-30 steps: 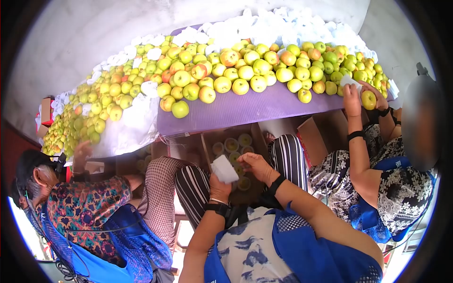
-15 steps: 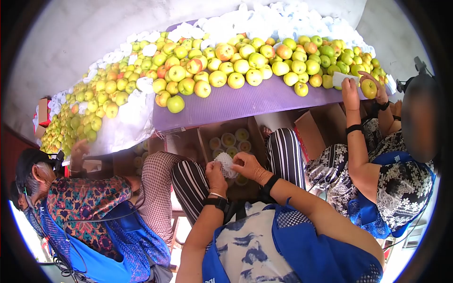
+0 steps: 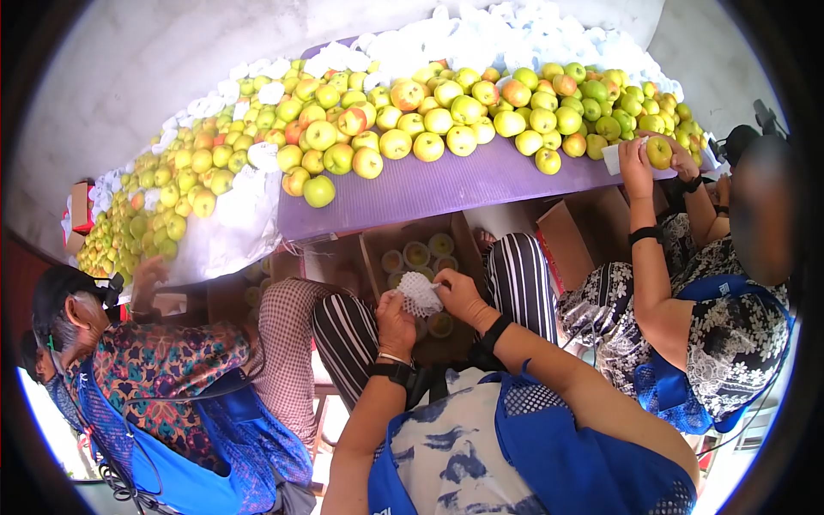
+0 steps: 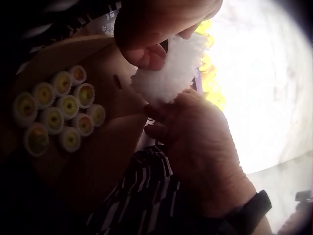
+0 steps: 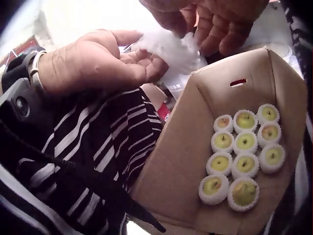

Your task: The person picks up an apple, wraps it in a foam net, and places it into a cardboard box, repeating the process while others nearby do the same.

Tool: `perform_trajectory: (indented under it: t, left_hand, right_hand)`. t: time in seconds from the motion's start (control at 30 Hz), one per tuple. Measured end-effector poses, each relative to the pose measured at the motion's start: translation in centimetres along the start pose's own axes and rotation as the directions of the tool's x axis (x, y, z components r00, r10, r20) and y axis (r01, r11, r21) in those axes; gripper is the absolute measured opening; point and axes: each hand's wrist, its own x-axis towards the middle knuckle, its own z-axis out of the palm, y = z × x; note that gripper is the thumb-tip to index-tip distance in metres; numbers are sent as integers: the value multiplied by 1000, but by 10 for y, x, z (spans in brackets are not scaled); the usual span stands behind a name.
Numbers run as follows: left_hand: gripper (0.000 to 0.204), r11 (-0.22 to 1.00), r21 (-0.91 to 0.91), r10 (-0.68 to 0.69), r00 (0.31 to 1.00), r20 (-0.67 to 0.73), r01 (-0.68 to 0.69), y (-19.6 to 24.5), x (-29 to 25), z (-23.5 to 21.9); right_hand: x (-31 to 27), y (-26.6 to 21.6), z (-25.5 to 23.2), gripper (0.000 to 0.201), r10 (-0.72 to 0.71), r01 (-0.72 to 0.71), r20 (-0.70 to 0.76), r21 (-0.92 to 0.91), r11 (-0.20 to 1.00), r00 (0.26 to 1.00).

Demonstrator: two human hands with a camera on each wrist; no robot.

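Observation:
A white foam net (image 3: 419, 294) is stretched between the two hands above the lap. Its left edge is pinched by my left hand (image 3: 396, 327), its right edge by my right hand (image 3: 463, 300). In the right wrist view the foam net (image 5: 171, 51) hangs from the left hand's (image 5: 93, 63) thumb and fingers, with the right hand (image 5: 215, 19) over its top. The left wrist view shows the net (image 4: 168, 73) in backlight; no apple can be seen in it.
Below, an open cardboard box (image 5: 171, 161) holds several apples (image 5: 245, 141) in foam nets. Behind it, a purple-covered table (image 3: 412, 193) bears heaped apples (image 3: 366, 162) and white foam nets (image 3: 515, 39). People sit left and right, one gripping an apple (image 3: 658, 153).
The foam net, flat a second ago, is now spread and bunched, and my right hand has come onto its edge. The person at right has brought apple and net together.

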Motion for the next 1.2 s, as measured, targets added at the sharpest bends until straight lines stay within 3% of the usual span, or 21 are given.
perform_trajectory:
  t: [0.07, 0.1, 0.13, 0.17, 0.2, 0.27, 0.3, 0.37, 0.4, 0.47, 0.7, 0.77, 0.87, 0.9, 0.93, 0.97, 1.0, 1.03, 1.1, 1.17, 1.2]
  left_hand:
    - [6, 1000, -16, -12, 999, 34, 12, -1, 1, -3]
    - [10, 1000, -14, -12, 996, 91, 14, -5, 3, -7]
    - [15, 1000, -12, -14, 989, 150, 16, -6, 4, -7]
    - [15, 1000, -11, -14, 989, 149, 16, -6, 3, -6]
    - [16, 999, -15, -45, 989, 141, 48, -7, 3, -5]
    - [17, 997, -17, -78, 988, 134, 81, -6, 4, -6]
    - [19, 992, -48, -102, 973, 206, 114, -6, 5, -9]
    - [22, 986, -77, -122, 953, 277, 149, -2, 2, -3]
    - [26, 967, -139, -167, 944, 283, 213, -1, 1, 0]
    - [30, 940, -200, -211, 933, 292, 276, 5, -5, 12]
    - [39, 946, -206, -185, 940, 288, 250, 6, -2, 10]
    - [40, 947, -179, -216, 942, 256, 266, 4, -4, 13]
    - [41, 955, -66, -260, 925, 276, 288, 8, -11, 22]
    - [41, 948, 99, -317, 931, 182, 304, 13, -14, 25]
    - [42, 909, 259, -356, 931, 80, 326, 15, -15, 27]
    - [42, 909, 259, -356, 931, 81, 326, 12, -12, 24]
    - [42, 920, 379, -178, 968, 175, 100, 5, -8, 20]
    - [42, 874, 467, -6, 957, 289, -135, 2, -8, 21]
    - [39, 827, 531, 25, 956, 293, -185, 1, -9, 20]
    - [36, 773, 590, 58, 953, 299, -232, 3, -10, 22]
    - [33, 841, 511, 57, 970, 238, -175, 5, -10, 21]
  right_hand:
    - [4, 1, -1, 14, 60, -57, -58, 58, 997, 997]
    - [7, 2, -3, 11, 386, -367, 46, 427, 827, 922]
    - [8, 4, -5, 9, 606, -588, 259, 678, 440, 752]
    - [9, 7, -10, 7, 554, -576, 352, 759, 302, 755]
    - [8, 7, -9, 7, 554, -576, 352, 760, 302, 755]
    - [10, -8, -12, 6, 459, -420, 345, 905, 68, 819]
    - [11, -10, -13, 6, 459, -419, 344, 906, 68, 819]
    - [13, -16, -19, 10, 335, -447, 469, 883, -146, 817]
    - [14, -20, -22, 10, 335, -447, 469, 883, -146, 817]
    - [17, -40, -33, 17, 217, -595, 638, 769, -234, 739]
    - [14, -24, -23, 29, 108, -606, 615, 788, -109, 781]
    - [15, -18, -20, 28, 104, -497, 558, 797, -343, 823]
    - [16, -16, -20, 26, 111, -498, 588, 758, -420, 801]
    - [16, -17, -20, 26, 112, -498, 588, 758, -420, 801]
    - [16, -18, -19, 25, 217, -513, 619, 763, -394, 754]
    - [16, -19, -19, 24, 321, -529, 639, 764, -369, 699]
    - [15, -18, -18, 24, 321, -529, 639, 764, -369, 699]
    - [15, -15, -15, 23, 421, -520, 620, 785, -338, 662]
    - [11, 0, -3, 22, 516, -513, 594, 801, -308, 617]
    - [6, 19, 13, 19, 538, -577, 502, 816, -34, 678]
    - [3, 23, 15, 19, 538, -578, 502, 815, -34, 677]
